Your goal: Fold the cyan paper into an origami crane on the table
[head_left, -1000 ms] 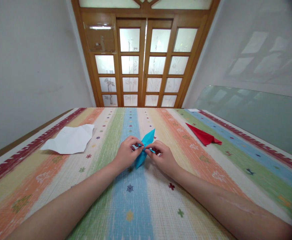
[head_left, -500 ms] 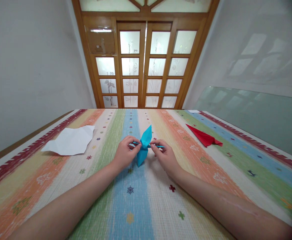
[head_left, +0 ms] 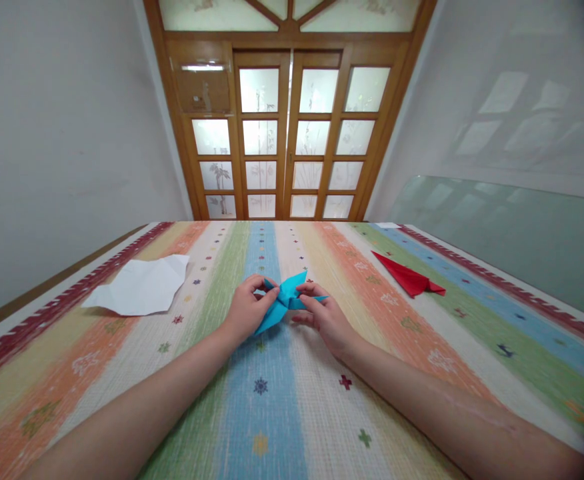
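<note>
A blue folded paper figure [head_left: 283, 303] with pointed flaps sits between my two hands, just above the striped tablecloth [head_left: 282, 413]. My left hand [head_left: 247, 310] pinches its left side with thumb and forefinger. On the right side, my right hand [head_left: 322, 317] grips a thin pointed flap that sticks out to the right. Both forearms reach in from the near edge.
A creased white sheet of paper [head_left: 139, 287] lies at the left of the table. A red folded paper [head_left: 409, 277] lies at the right. A glass panel [head_left: 512, 227] leans against the right wall; wooden glazed doors [head_left: 287, 133] stand beyond the table's far edge.
The blue figure has turned from standing nearly upright to lying lower and more level, its wings spread sideways. Both hands have dropped slightly toward the cloth.
</note>
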A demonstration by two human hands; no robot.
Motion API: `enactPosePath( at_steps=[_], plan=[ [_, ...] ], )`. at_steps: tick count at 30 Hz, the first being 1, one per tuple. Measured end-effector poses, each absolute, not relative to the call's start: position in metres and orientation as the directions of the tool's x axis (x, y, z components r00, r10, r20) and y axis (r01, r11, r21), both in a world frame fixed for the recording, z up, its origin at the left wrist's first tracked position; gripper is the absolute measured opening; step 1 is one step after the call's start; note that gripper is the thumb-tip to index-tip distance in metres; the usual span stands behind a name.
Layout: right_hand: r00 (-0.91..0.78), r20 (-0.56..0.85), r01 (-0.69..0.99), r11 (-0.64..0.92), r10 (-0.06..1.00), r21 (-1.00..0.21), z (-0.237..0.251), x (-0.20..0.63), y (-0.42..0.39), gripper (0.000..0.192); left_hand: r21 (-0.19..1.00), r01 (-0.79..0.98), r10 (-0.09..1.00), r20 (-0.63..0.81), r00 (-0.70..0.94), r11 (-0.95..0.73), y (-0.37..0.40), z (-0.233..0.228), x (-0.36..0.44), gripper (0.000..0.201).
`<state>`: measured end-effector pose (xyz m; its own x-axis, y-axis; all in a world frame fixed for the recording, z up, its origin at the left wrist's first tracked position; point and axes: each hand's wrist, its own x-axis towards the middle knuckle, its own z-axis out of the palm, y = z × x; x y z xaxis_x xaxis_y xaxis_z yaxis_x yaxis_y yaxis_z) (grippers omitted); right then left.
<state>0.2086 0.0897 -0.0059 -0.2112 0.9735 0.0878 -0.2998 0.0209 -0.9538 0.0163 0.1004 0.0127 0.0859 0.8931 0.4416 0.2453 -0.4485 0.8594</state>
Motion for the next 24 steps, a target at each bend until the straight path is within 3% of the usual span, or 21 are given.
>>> enactPosePath(
  at_steps=[9, 16, 24],
  plan=[
    [-0.246, 0.109, -0.261, 0.042, 0.963, -0.964, -0.001, 0.205, 0.084, 0.029, 0.861, 0.202, 0.884, 0.461, 0.078, -0.466, 0.100, 0.011, 0.018, 0.013],
    [-0.224, 0.117, -0.293, 0.048, 0.968, -0.955, -0.003, 0.204, 0.083, 0.030, 0.721, 0.341, 0.791, 0.593, 0.147, -0.604, 0.087, 0.018, 0.024, 0.006],
    [-0.099, 0.097, -0.271, 0.067, 0.990, -0.960, -0.004, 0.202, 0.084, 0.027, 0.639, 0.375, 0.736, 0.633, 0.239, -0.672, 0.077, 0.017, 0.031, 0.021]
  ],
)
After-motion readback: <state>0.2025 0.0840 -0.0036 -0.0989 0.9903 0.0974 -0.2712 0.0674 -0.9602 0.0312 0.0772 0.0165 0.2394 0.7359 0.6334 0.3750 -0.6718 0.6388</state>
